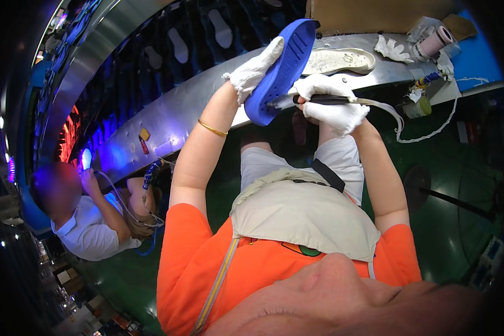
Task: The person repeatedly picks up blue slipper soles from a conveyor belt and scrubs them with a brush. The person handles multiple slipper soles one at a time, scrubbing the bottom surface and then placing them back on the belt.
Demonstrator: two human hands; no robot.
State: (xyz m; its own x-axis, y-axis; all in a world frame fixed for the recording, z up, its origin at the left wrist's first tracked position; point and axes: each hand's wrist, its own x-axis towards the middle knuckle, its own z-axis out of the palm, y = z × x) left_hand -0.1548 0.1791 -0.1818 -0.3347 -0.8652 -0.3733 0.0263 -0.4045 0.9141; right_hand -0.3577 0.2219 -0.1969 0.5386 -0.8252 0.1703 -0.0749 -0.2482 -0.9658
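In a white knit glove, my left hand (257, 70) grips a blue shoe sole (288, 59) by its left side and holds it tilted above the bench edge. Slots show near its far end and small holes near its heel end. My right hand (333, 103), also in a white glove, is wrapped round the black handle of a brush (333, 99). Its pale tip meets the inner face of the sole near the heel end. A white hose (395, 115) runs from the handle to the right. Behind the sole, a white sole (339, 60) lies on the metal bench (207, 84).
A crumpled white glove (393, 49) and a pink spool-like roll (434, 42) lie at the back right, near a small jar (417, 106). Beyond the bench, a dark conveyor (162, 42) carries several pale soles. A co-worker (95, 224) sits at the left, holding a lit sole.
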